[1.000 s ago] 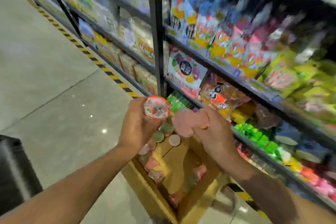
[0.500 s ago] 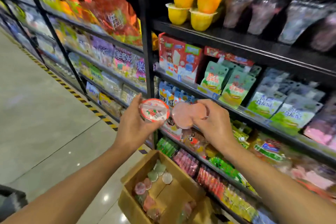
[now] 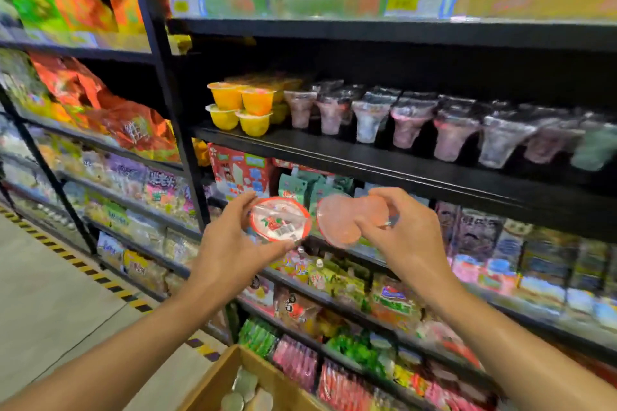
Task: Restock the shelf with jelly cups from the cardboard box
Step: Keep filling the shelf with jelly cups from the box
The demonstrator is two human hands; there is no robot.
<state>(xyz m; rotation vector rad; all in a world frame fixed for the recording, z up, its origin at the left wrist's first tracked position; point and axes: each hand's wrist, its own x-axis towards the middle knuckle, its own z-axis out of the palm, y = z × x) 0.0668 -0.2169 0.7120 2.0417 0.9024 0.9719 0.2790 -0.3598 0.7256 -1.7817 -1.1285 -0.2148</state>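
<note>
Presently two jelly cups are held in the air in front of the shelving, below the black shelf where the cups belong. A red-rimmed cup with a printed lid is pinched by the left hand, lid tilted toward the camera, thumb under its lower edge and fingers over the top. Just beside it a pink cup — its pale underside turned to the viewer — is gripped by the right hand, fingers curled over its upper edge; a second pink cup may be pressed behind it, though that cannot be told. From both grips the target lies up and forward. A stack of yellow cups stands at the shelf's left end, with a row of clear tapered cups beside it to the right. The left hand is judged nearer the yellow stack, the right nearer the clear row. Either cup would have to be raised and set upright, lid on top. At the lower edge, a corner of the cardboard box is seen on the floor with more cups inside — so much restocking remains.
</note>
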